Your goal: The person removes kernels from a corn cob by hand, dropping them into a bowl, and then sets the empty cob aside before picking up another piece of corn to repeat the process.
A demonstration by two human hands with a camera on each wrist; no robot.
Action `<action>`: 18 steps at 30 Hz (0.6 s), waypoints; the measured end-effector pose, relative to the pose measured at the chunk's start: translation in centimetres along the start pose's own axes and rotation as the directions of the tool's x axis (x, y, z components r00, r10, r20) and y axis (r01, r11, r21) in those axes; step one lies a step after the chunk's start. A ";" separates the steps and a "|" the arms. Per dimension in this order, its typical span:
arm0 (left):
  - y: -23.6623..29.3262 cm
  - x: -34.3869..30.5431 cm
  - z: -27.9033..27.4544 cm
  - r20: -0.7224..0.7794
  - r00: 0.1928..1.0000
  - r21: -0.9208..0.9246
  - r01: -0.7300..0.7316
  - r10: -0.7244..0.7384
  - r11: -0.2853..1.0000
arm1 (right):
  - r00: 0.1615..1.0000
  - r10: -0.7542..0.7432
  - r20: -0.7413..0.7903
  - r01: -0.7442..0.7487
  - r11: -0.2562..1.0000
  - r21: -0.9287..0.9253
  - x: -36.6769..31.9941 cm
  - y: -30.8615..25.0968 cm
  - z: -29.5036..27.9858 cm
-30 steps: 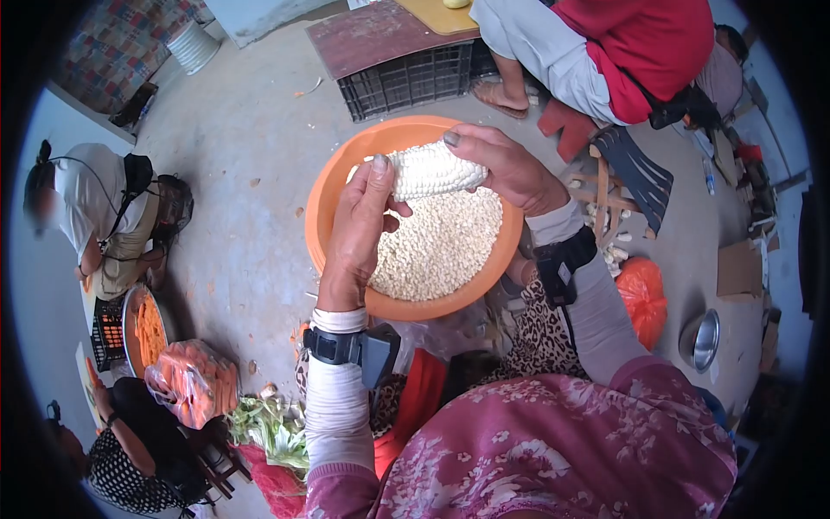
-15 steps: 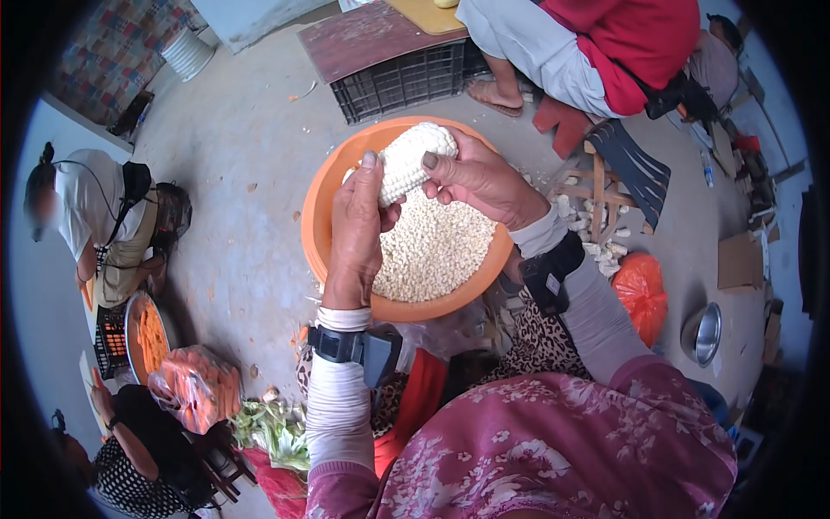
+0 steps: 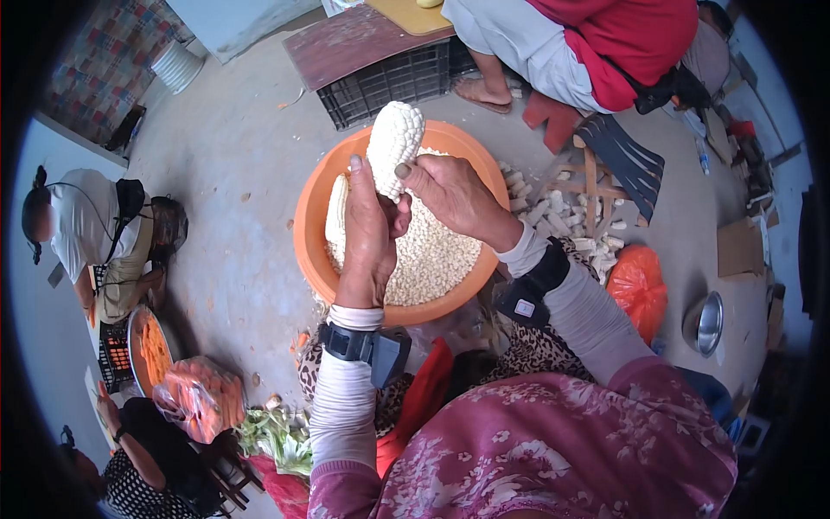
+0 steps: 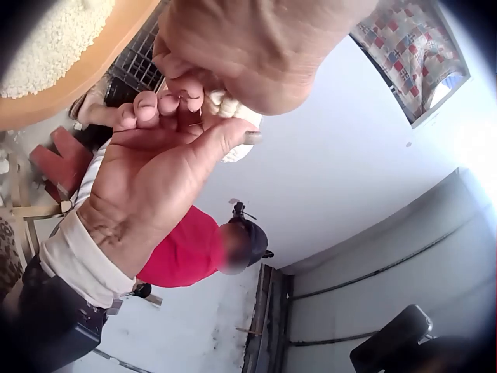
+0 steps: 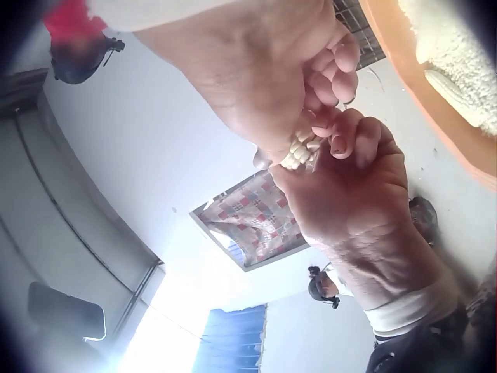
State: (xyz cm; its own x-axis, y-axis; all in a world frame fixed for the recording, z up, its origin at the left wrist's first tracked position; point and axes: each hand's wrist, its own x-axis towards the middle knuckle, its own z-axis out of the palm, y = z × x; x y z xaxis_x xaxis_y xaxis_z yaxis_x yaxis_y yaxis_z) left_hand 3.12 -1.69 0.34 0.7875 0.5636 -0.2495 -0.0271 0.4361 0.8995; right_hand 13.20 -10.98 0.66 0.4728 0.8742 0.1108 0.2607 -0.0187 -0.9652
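A white ear of corn (image 3: pixel 396 143) stands tilted upward over the orange basin (image 3: pixel 313 246), its thick end pointing away from me. My left hand (image 3: pixel 367 232) grips its lower end, thumb along the left side. From the right, my right hand (image 3: pixel 458 195) holds the same end, its thumb pressed on the kernels near the tip. Both sets of fingers curl about the ear in the left wrist view, where only a few kernels (image 4: pixel 225 105) show between the hands. Loose white kernels (image 3: pixel 437 255) fill much of the basin, and a second ear (image 3: pixel 336 216) leans inside its left wall.
Stripped cobs (image 3: pixel 553 216) lie right of the basin, by a low strap-seat chair (image 3: pixel 618 164) and an orange bag (image 3: pixel 638 294). Beyond stands a black crate (image 3: pixel 385 82) under a board. Bagged carrots (image 3: pixel 201 398) and husks (image 3: pixel 275 437) lie at left. Other people sit around.
The ear has turned from lying crosswise to pointing upward and away. My right hand has moved left and down toward the ear's lower end. The second ear in the basin has come into view.
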 end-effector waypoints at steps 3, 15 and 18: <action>0.2 0.1 0.5 0.011 1.000 -0.107 0.028 -0.027 0.994 | 0.995 -0.083 -0.047 0.076 0.988 -0.136 -0.3 -0.3 -0.3; -0.7 0.4 0.6 0.182 0.976 -0.279 0.168 -0.120 0.946 | 0.888 0.077 -0.453 0.020 0.978 0.205 1.3 2.2 -9.9; -0.7 0.2 0.4 0.179 0.976 -0.273 0.169 -0.122 0.947 | 0.724 -0.394 -0.566 0.024 0.835 -0.550 1.7 4.7 -11.6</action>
State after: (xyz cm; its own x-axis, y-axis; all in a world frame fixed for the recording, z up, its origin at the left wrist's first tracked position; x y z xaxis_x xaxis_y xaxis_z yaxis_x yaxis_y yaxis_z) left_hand 3.57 -2.15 -0.19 0.8822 0.3715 -0.2894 -0.0609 0.6994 0.7122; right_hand 24.93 -15.23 -0.96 0.7162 0.3661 0.5942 0.6919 -0.2611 -0.6731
